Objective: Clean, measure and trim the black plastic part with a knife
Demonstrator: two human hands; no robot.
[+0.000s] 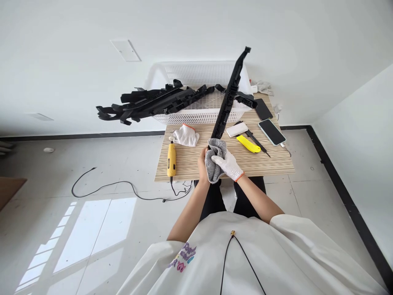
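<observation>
My left hand (203, 165), bare, is closed around the lower end of a long black moulded plastic part (227, 101). The part slants up and away over the white basket. A grey cloth (213, 171) is bunched over its near end and hides some of the left fingers. My right hand (229, 164), in a white knit glove with an orange cuff, grips the cloth with the thumb on top. Just right of the hands lie a yellow utility knife (248, 144), a white block (237, 129) and a dark thin tool (258, 141).
A white plastic basket (201, 116) at the table's back bears several black parts (153, 102), some overhanging left. On the wooden table (190, 164) lie a white glove (186, 135), a corded yellow power tool (171, 159) and two phones (272, 132). A cable (123, 181) trails across the floor.
</observation>
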